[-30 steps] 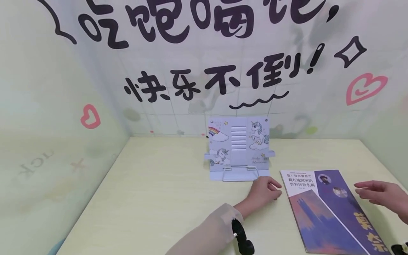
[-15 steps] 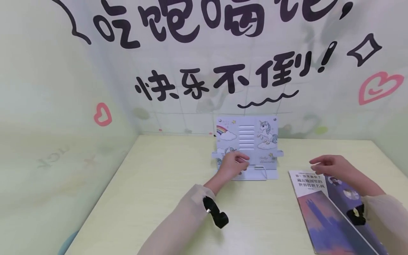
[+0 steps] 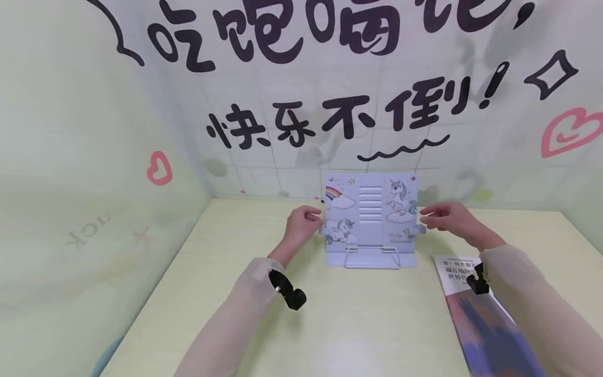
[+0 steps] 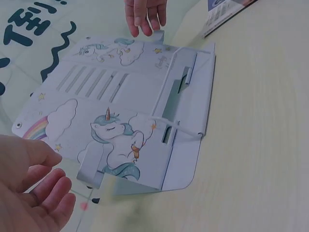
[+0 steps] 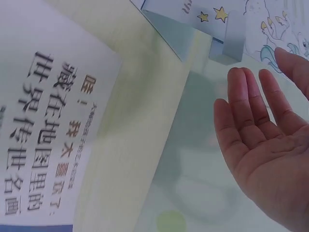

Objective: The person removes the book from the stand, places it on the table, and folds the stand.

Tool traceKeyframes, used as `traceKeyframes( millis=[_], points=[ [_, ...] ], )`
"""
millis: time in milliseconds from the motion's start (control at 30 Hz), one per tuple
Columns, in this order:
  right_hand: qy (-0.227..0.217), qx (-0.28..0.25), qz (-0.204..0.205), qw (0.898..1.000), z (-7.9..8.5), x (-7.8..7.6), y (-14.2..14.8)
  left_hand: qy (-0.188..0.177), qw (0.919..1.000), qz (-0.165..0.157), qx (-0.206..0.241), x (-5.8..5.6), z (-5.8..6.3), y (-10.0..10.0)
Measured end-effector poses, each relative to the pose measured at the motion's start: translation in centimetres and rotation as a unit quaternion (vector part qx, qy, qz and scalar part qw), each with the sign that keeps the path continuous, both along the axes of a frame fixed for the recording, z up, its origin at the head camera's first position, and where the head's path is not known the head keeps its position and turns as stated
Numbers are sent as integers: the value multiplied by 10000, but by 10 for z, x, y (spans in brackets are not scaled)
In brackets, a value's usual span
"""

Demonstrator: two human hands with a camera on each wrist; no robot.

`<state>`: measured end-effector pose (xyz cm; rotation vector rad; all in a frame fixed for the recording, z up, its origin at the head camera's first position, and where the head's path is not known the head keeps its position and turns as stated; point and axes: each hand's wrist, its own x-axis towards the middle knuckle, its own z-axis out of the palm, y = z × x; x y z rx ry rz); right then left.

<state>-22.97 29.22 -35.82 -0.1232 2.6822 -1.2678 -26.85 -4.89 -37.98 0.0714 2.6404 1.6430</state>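
Left hand (image 3: 303, 225) relaxed, right hand (image 3: 449, 217) straight-fingered, neither pinching; unicorn bookstand (image 3: 370, 235) between them, near mid back edge of the surface (image 3: 348, 314). Probably best: take both side tabs (image 4: 91, 164) evenly, avoiding skew.

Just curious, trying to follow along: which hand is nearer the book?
Right. The right hand is past the far end of the book, beside the stand; the left hand is on the stand's other side.

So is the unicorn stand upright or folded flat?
Upright: the head view shows the panel rising from its base on the table.
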Motion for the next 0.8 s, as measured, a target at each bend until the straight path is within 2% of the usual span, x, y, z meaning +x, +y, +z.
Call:
traceKeyframes(
  millis=[100, 267, 367, 533, 800],
  points=[
    [41, -139, -46, 9999, -3, -8, -3, -25, 9999, 103, -93, -7, -3, -1],
    [83, -356, -322, 9988, -10, -18, -8, -131, 9995, 236, 177, -18, -9, 4],
    [215, -536, -479, 9972, -13, -20, -12, -138, 9991, 208, 336, -23, -10, 9],
    [344, -617, -680, 9952, -16, -20, -15, -234, 9987, 92, 452, -25, -7, 19],
    [348, -644, -829, 9939, -17, -20, -18, -114, 9976, 295, 620, -25, -9, 24]
  ],
)
